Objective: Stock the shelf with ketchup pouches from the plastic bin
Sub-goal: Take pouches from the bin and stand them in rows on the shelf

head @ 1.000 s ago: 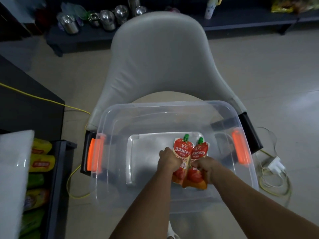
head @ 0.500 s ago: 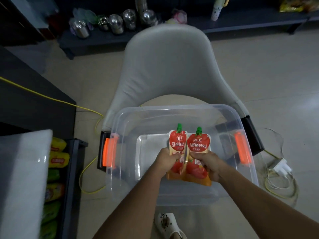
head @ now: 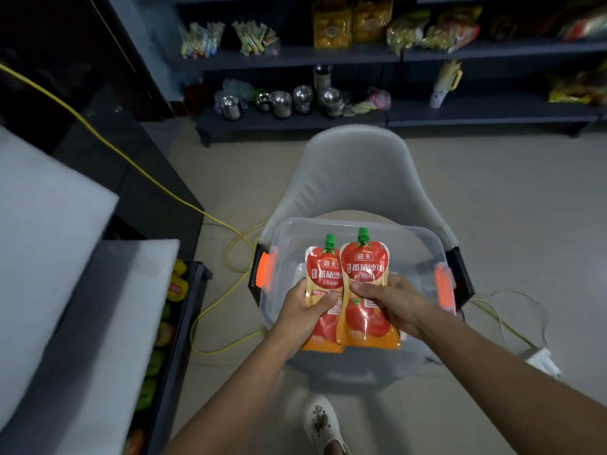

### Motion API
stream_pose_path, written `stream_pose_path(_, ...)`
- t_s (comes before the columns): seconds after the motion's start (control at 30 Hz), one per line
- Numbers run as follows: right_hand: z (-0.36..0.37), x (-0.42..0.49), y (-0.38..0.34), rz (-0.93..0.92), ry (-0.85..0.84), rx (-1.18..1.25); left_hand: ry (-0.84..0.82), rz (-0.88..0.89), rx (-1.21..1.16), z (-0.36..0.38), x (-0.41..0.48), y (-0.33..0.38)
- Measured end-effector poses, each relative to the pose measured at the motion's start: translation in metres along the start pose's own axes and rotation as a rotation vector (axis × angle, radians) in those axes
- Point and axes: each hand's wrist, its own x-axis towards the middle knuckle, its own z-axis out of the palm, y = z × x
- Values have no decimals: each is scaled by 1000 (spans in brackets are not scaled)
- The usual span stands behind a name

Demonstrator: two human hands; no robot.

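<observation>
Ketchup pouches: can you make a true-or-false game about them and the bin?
1. The left hand grips the left red ketchup pouch with a green cap; the right hand grips the right pouch. True.
2. Both pouches lie on the bottom of the clear plastic bin. False: they are held up above it.
3. The bin sits on a grey padded chair. True.
4. The bin's side latches are blue. False: they are orange.
</observation>
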Motion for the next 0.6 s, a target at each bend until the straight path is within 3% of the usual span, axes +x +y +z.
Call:
stream_pose_path(0.37,99,-122,-18,-118,-348,-219,346,66,-289,-44,-177,21)
stream_pose_path(0.6,199,-182,-23,-209,-596,-345,532,166,-271,-108,-290,37)
